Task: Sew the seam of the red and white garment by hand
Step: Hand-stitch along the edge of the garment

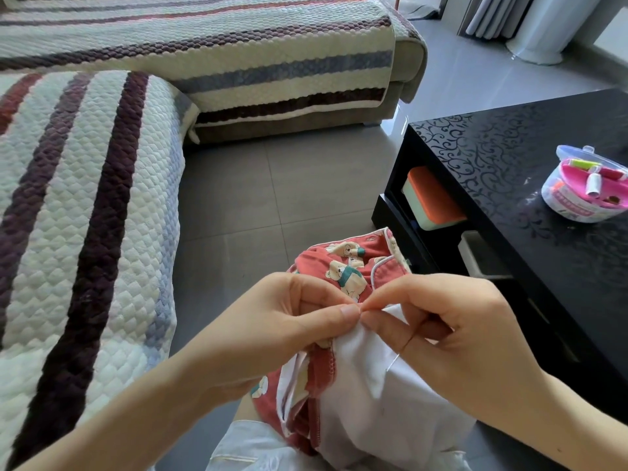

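The red and white garment (343,379), red with a bear print outside and white inside, lies bunched on my lap at the bottom centre. My left hand (292,317) pinches the folded fabric at its top edge between thumb and fingers. My right hand (452,331) meets it there, thumb and forefinger pinched together at the seam; the needle is too small to make out. A thin white thread (394,360) runs down across the white lining below my right fingers.
A black coffee table (530,164) stands at the right, with a clear round sewing kit (588,188) of thread spools on top and an orange-lidded box (431,198) on its lower shelf. A striped quilted sofa (85,198) fills the left and back. Grey floor tiles (272,185) lie between.
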`<state>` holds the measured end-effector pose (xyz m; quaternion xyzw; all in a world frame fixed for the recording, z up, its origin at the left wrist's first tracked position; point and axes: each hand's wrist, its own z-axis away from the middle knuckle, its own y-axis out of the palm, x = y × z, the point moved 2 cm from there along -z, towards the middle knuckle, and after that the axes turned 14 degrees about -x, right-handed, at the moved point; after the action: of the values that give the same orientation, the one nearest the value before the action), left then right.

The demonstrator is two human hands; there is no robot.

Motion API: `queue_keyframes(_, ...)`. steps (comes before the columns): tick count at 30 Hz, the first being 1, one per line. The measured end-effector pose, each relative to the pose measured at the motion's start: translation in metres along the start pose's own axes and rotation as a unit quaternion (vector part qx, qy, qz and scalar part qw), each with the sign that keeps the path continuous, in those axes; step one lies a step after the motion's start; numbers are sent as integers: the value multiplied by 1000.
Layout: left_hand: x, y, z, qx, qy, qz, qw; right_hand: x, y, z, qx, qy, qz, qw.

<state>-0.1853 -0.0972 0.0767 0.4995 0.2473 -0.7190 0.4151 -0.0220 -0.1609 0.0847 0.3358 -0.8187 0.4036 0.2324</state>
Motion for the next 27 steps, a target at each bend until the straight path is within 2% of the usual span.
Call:
queue_keyframes(3,1,0,0,-5,6,-10,1000,0,-1,0,-9,6,-3,1000)
queue_keyframes(7,0,-1,0,-16,2,-4,1000,-4,2,0,-36,-10,68,997)
queue_keyframes(11,3,-2,1,-14,-14,4,1000,-13,-7,-5,-80,63,32,994)
queue_keyframes(18,4,-3,-1,-16,-15,19,1000,-4,-8,-1,11,62,-59,996)
queue_keyframes(27,1,0,0,-13,9,12,1000,1,-2,0,4,-7,37,999)
